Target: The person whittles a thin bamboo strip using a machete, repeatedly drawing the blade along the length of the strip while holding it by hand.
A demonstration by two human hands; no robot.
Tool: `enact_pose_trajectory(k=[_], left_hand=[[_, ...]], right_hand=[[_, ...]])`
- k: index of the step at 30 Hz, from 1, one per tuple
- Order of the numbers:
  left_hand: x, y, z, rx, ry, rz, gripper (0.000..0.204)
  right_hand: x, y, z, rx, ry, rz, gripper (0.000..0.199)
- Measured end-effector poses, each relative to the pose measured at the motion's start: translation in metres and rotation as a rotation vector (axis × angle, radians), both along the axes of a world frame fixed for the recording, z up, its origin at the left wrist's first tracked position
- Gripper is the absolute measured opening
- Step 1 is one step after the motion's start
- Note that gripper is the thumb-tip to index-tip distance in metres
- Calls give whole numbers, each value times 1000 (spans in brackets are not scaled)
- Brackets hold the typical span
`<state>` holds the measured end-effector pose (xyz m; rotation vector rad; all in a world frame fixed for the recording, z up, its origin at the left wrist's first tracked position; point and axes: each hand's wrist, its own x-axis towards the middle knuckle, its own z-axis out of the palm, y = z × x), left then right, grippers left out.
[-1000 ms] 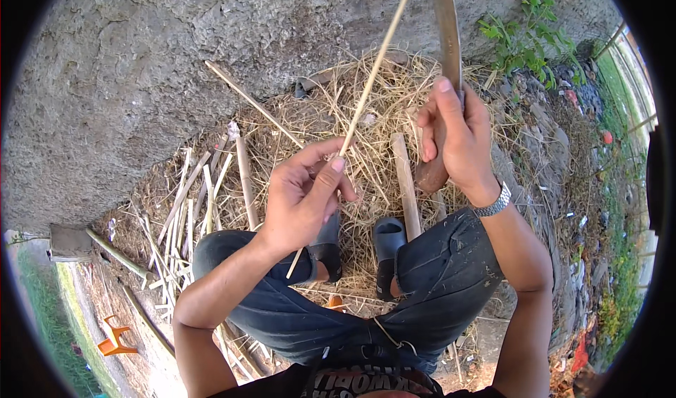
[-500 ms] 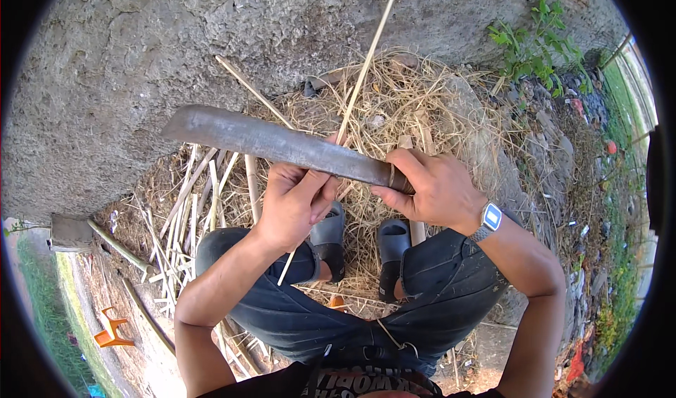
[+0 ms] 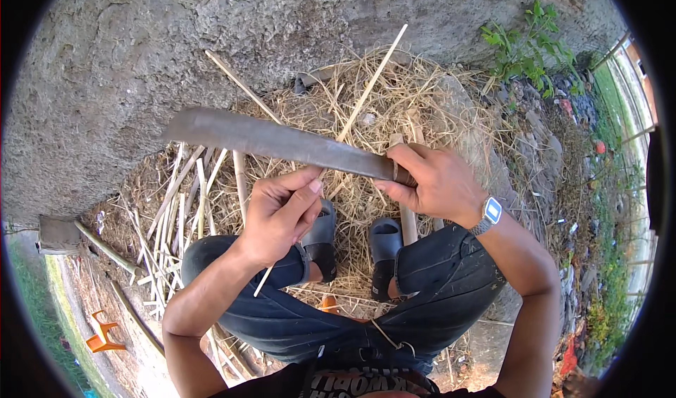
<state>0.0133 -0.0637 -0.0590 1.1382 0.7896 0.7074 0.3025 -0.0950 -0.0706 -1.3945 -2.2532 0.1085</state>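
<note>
Bright daylight floods the scene, shadows soft and short under the knees; focus is sharp at centre, edges bow hard into the black fisheye rim (green overexposed upper right).

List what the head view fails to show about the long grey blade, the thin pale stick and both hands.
- Long grey metal blade: its handle is hidden inside the right hand.
- Thin pale bamboo stick: its middle is covered by the blade and the left hand, so whether the edge touches it cannot be told.
- Stick's lower end: blends into the dark trousers.
- Grey sandals: partly covered by the knees.
</note>
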Motion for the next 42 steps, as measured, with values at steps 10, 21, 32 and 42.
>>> enact_pose_trajectory(k=[10,21,32,42], left_hand=[[-14,-6,5,102,57,-3,37],[29,-22,-7,365,279,-90,34],[54,-12,21,145,127,-192,24],[43,3,12,338,147,237,39]], right_hand=[[93,48,-25,-175,544,-616,48],[10,21,29,-379,1399,-148,32],[-6,15,27,-473,1369,-94,29],[4,2,12,-282,1153,-223,46]])
